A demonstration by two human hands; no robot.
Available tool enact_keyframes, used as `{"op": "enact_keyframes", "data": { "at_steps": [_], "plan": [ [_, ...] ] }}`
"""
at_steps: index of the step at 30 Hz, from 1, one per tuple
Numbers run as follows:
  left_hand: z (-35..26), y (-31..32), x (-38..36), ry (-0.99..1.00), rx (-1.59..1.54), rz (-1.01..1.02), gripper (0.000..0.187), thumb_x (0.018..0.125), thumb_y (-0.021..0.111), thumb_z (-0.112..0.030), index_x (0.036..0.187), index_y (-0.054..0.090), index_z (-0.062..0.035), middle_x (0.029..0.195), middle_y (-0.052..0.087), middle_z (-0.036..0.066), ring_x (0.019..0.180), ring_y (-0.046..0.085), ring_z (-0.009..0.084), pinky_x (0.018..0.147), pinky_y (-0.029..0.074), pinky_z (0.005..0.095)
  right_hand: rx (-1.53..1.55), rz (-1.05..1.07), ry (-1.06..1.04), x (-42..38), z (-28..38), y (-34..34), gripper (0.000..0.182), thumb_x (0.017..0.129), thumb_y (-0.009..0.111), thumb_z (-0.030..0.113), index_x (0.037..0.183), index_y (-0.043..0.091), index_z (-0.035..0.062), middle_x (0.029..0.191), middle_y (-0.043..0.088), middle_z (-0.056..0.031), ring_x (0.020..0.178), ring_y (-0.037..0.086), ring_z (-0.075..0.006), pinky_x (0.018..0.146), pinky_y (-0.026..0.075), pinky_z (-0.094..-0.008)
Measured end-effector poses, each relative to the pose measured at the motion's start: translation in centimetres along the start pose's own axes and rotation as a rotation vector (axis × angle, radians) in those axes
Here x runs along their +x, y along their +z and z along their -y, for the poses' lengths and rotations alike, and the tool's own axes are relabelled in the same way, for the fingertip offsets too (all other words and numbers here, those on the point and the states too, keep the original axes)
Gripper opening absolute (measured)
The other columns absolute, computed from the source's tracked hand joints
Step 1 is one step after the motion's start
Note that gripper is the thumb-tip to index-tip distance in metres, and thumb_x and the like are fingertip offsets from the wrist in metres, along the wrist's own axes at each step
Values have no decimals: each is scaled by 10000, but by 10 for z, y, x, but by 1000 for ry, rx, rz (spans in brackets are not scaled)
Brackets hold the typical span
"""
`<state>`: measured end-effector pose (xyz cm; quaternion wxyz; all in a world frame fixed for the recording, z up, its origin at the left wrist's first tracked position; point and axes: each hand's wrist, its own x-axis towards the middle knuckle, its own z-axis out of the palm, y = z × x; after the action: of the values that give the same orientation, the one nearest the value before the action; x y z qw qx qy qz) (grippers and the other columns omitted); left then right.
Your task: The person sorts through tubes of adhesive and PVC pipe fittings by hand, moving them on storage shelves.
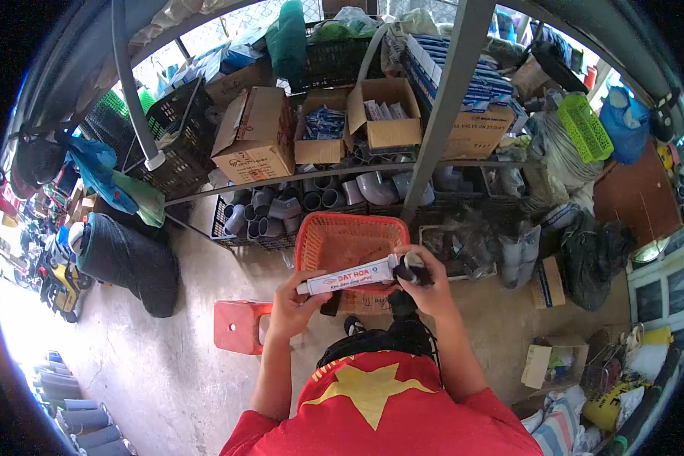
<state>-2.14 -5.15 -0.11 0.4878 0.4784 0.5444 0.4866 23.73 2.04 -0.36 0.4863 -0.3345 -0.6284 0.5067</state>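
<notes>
A white tube with red and blue lettering (349, 277) is held level in front of my body, over the near edge of a red plastic basket (305, 242). My left hand (290, 302) has its fingers closed round the tube's left end. At the tube's right end, my right hand (429, 285) grips a dark object (413, 270), too small to make out clearly; it touches or nearly touches the tube. The basket's reddish bottom shows behind the tube.
A red stool (237, 327) stands left of the basket. Ahead are crates of grey pipe fittings (264, 216) below a shelf with open cardboard boxes (254, 144). A metal post (448, 99) rises right of centre. A dark roll (129, 258) stands at left.
</notes>
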Motion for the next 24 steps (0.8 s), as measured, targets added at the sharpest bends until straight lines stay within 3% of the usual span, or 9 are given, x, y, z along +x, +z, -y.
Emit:
{"op": "enact_keyframes", "data": {
  "at_steps": [3,9,13,15,16,19,20,23,24],
  "plan": [
    [3,0,1,26,-105,30,368,778,677,56,1125,556,32,998,658,126,869,648,153,726,536,263,87,-33,98,-1,16,6,376,763,651,-60,1111,567,57,1014,587,-38,853,574,-133,786,469,-292],
    [5,-3,6,18,-321,317,365,844,614,-30,1174,466,25,963,654,153,843,657,215,711,544,307,33,-73,-10,-1,7,7,340,783,621,-115,1072,562,54,949,589,-47,854,590,-120,756,481,-286],
    [13,7,6,-173,-499,344,293,888,582,-48,1153,472,14,1032,631,121,913,629,180,767,536,316,685,-153,238,-2,0,10,188,902,519,128,1070,567,59,972,607,-77,905,602,-156,762,496,-296],
    [24,23,4,-115,-475,229,292,890,574,-43,1157,469,13,1042,628,121,913,627,180,777,534,319,1129,-108,293,-8,-43,-5,325,962,416,321,1076,570,58,1031,605,-92,1014,581,-160,808,502,-307],
    [33,27,3,-103,-514,203,319,891,575,-47,1184,463,8,1067,624,121,931,622,181,795,531,325,1306,-120,214,-7,-42,3,371,955,377,313,1177,547,69,1084,600,-147,1069,560,-215,886,481,-364],
    [34,39,1,-102,-493,164,374,892,575,-46,1238,444,2,1089,614,124,935,621,182,826,521,325,1312,-493,369,2,2,34,430,938,364,298,1283,493,76,1147,579,-145,1118,530,-244,965,421,-418],
    [31,42,-1,-131,-526,191,423,891,575,-40,1283,421,2,1121,593,116,945,611,167,849,501,307,1357,-455,391,-1,3,37,481,922,363,293,1366,428,121,1195,557,-112,1121,518,-255,1008,367,-450],
    [39,48,-1,-163,-389,236,443,896,565,-33,1303,396,13,1132,567,100,932,593,142,844,483,280,1236,-335,390,-10,0,57,497,907,408,224,1400,383,172,1236,526,-65,1134,503,-237,1017,364,-437],
    [40,53,1,-99,-368,250,439,878,551,9,1290,400,9,1131,554,85,946,561,119,816,469,259,993,-398,476,-15,-14,68,567,872,491,106,1413,351,200,1241,510,-38,1133,494,-218,1014,368,-419]
  ]
}}
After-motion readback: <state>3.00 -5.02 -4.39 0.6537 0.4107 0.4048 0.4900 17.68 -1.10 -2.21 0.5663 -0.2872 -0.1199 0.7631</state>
